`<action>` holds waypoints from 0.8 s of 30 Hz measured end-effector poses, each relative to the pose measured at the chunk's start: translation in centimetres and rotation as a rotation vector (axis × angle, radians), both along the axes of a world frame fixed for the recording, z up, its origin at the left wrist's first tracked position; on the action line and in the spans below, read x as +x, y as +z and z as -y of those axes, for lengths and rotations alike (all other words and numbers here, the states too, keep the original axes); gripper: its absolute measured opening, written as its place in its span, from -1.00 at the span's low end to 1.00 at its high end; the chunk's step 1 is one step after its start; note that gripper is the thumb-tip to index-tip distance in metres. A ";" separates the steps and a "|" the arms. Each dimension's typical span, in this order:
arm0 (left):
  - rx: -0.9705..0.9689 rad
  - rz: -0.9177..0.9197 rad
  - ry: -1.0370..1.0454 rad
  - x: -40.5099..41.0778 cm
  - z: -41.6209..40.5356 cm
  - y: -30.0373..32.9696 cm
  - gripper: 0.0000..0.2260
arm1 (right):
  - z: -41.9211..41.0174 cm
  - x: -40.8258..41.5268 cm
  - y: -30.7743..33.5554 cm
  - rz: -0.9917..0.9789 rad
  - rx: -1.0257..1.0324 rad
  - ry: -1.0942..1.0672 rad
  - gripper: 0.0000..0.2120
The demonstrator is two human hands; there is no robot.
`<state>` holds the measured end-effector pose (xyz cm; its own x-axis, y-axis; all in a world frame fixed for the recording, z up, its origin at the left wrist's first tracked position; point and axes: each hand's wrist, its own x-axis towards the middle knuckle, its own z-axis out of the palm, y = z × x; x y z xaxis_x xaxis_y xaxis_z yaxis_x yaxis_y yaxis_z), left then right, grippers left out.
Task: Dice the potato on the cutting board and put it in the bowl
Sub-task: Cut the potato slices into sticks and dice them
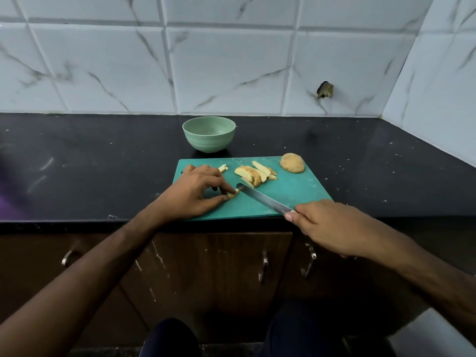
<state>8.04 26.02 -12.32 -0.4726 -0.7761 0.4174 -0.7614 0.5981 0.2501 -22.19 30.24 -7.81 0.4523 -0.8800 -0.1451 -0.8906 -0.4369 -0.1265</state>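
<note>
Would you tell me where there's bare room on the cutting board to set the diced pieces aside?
The cutting board is bare at its near right, between the knife, the potato half and the right edge. The left and middle are crowded by the left hand and potato slices.

The right hand (332, 225) is wrapping over the knife (262, 198), hiding the whole handle, so only the blade is showing toward the cutting board (304, 191). The left hand (192, 193) is covering most of the potato strip (232, 194) it is pinching on that board, and also the board's left end. Behind its knuckles a small pale piece (223, 168) is peeking out, too small to judge. Left of the board, a purple blur (9, 202) is running off the edge.
</note>
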 end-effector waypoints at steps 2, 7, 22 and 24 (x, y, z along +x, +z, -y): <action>-0.003 -0.002 0.004 0.0 0.0 0.0 -0.70 | 0.1 0.5 -0.6 -0.016 -0.026 0.006 -0.59; -0.002 -0.011 0.009 0.0 -0.1 0.0 -0.69 | 0.1 1.6 -1.5 -0.080 -0.267 0.023 -0.60; -0.017 -0.011 0.030 0.1 0.2 -0.1 -0.85 | -0.2 2.3 -2.4 -0.052 -0.268 0.059 -0.64; -0.018 -0.019 0.025 0.1 0.2 -0.1 -0.86 | -0.2 2.4 -2.4 -0.064 -0.306 0.064 -0.63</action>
<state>8.18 25.86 -12.42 -0.4452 -0.7797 0.4403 -0.7715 0.5836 0.2534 -19.78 30.42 -10.19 0.5071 -0.8569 0.0924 -0.8617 -0.5019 0.0748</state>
